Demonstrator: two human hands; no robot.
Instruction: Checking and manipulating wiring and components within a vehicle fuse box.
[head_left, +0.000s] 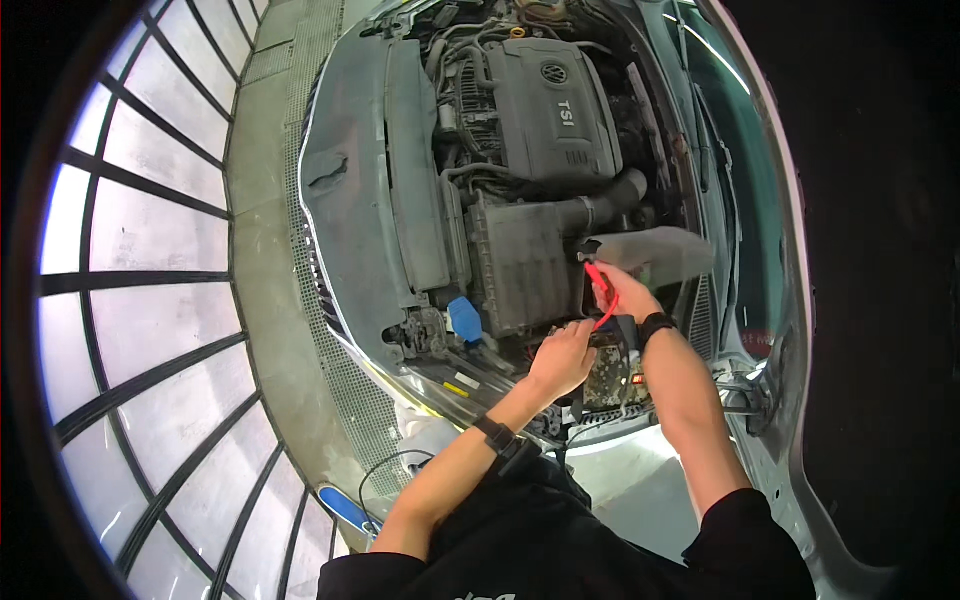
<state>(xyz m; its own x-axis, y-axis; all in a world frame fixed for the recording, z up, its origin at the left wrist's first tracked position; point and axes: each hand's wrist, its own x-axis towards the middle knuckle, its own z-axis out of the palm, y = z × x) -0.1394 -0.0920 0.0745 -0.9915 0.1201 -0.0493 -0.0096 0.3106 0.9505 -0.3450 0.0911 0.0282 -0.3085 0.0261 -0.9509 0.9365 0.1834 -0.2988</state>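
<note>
My right hand is closed around a red clamp with a dark tip, held beside the engine's air box. From the clamp a red cable loops down towards my left hand. The left fingers are curled, and the cable's lower end runs into them; my own hand hides part of that grip. Below and between both hands is a car battery with a dirty, speckled top, partly covered by my hands.
The black air box and the engine cover lie beyond my hands. A blue reservoir cap stands left of them. A grey flat panel is right of the clamp. The windshield rises at the right.
</note>
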